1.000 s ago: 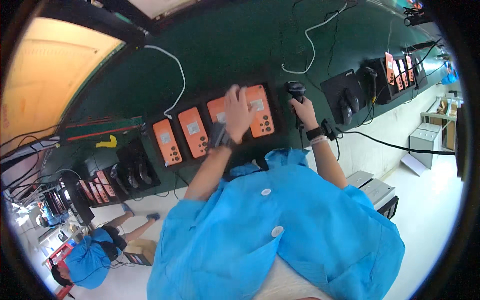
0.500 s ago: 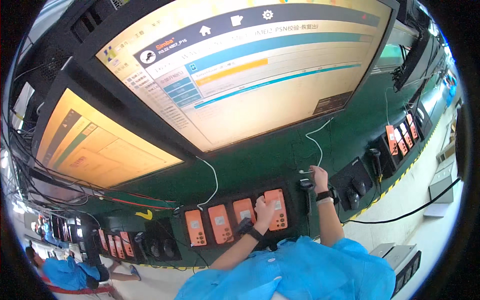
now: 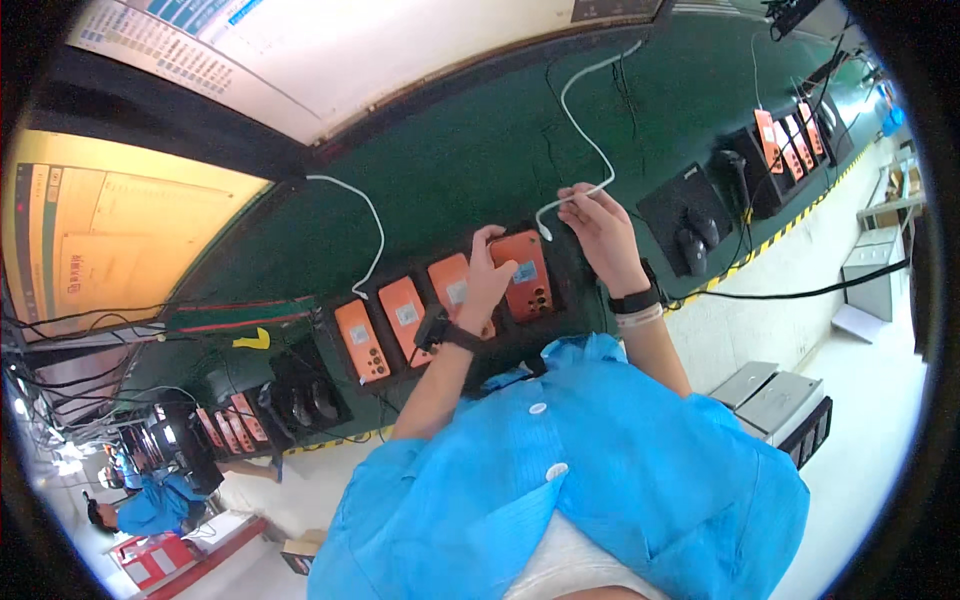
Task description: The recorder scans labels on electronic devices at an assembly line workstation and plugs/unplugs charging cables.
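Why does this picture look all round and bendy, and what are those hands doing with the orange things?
The picture comes from a small wide-eyed camera worn on a person's head, looking down at their own hands. That kind of lens bends straight edges, so everything looks curved. The blue at the bottom is the person's coat.

No machine here: just two bare hands. The left hand rests on an orange phone, the last in a row of four lying back-up in a dark tray on a green table. The right hand pinches a white cable near its plug end, just above that phone. A second white cable hangs nearby.

Further right lie a black mat with a computer mouse and more orange phones. Big screens stand behind the table. Far off at lower left, another person in blue works.
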Tool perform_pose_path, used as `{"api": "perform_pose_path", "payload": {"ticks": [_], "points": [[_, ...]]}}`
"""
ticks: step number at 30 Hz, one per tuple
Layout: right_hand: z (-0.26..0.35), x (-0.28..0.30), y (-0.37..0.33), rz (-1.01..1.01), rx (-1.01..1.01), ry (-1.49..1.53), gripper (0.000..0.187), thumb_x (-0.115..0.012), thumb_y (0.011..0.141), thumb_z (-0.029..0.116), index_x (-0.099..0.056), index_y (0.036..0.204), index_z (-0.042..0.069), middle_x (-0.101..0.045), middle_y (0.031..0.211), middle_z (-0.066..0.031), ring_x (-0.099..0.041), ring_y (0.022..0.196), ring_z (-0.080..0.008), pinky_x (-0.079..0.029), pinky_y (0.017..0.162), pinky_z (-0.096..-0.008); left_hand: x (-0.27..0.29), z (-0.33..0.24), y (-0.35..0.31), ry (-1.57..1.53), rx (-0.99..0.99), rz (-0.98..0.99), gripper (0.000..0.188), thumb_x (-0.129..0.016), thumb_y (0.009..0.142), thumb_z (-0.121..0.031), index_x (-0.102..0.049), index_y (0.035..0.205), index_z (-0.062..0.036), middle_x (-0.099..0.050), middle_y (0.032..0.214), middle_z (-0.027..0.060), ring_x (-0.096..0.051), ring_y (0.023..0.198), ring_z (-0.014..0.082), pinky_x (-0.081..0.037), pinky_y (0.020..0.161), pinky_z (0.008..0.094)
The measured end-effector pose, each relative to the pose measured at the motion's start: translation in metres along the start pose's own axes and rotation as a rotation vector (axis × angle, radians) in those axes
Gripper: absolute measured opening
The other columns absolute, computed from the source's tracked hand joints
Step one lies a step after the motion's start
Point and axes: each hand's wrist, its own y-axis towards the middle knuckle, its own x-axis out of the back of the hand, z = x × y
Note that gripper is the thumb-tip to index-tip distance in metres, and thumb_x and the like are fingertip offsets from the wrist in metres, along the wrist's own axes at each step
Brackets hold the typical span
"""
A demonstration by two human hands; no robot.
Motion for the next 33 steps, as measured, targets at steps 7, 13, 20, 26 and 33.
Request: {"api": "perform_pose_path", "payload": {"ticks": [7, 13, 20, 26, 33], "points": [[-0.018, -0.029, -0.018, 0.127, -0.075, 0.072, 0.02, -0.058, 0.099, 0.008, -0.06, 0.117, 0.001, -0.066, 0.115, -0.0143, -0.065, 0.1, -0.0203, -0.052, 0.092, -0.0339, -0.007, -0.053, -0.022, 0.26, 0.018, 0.187, 0.018, -0.068, 0.094, -0.017, -0.068, 0.104, -0.0021, -0.07, 0.099, 0.0042, -0.065, 0.093, 0.011, -0.051, 0.086, 0.0273], [-0.024, -0.029, -0.026, 0.389, 0.119, -0.913, 0.023, -0.066, 0.094, 0.011, -0.068, 0.112, -0.002, -0.07, 0.102, -0.012, -0.068, 0.092, -0.0198, -0.054, 0.08, -0.031, -0.009, -0.047, -0.036, 0.267, -0.033, 0.117, 0.022, -0.066, 0.096, -0.016, -0.065, 0.112, -0.0022, -0.071, 0.1, 0.0063, -0.066, 0.092, 0.0123, -0.052, 0.083, 0.0286], [-0.026, -0.019, -0.031, 0.34, 0.023, -0.971, 0.017, -0.07, 0.091, 0.012, -0.073, 0.099, -0.002, -0.071, 0.096, -0.0102, -0.068, 0.081, -0.0162, -0.055, 0.069, -0.0279, -0.008, -0.043, -0.052, 0.256, -0.056, 0.128, 0.026, -0.069, 0.093, -0.017, -0.062, 0.111, 0.0004, -0.072, 0.104, 0.0114, -0.068, 0.094, 0.0165, -0.053, 0.083, 0.0302], [-0.028, -0.024, -0.042, 0.375, 0.093, -0.968, 0.015, -0.069, 0.091, 0.011, -0.072, 0.098, -0.002, -0.07, 0.096, -0.0088, -0.066, 0.074, -0.0133, -0.053, 0.058, -0.026, -0.008, -0.043, -0.056, 0.309, -0.079, 0.109, 0.027, -0.071, 0.092, -0.019, -0.061, 0.108, 0.0002, -0.07, 0.1, 0.0121, -0.067, 0.095, 0.018, -0.053, 0.084, 0.0313], [-0.027, -0.026, -0.044, 0.479, 0.414, -1.387, 0.018, -0.071, 0.09, 0.014, -0.072, 0.097, -0.002, -0.068, 0.104, -0.0091, -0.066, 0.083, -0.0192, -0.055, 0.076, -0.033, -0.012, -0.04, -0.059, 0.147, -0.137, 0.045, 0.044, -0.073, 0.088, -0.008, -0.048, 0.124, -0.0011, -0.064, 0.108, 0.013, -0.064, 0.104, 0.0207, -0.052, 0.089, 0.0332]]}}
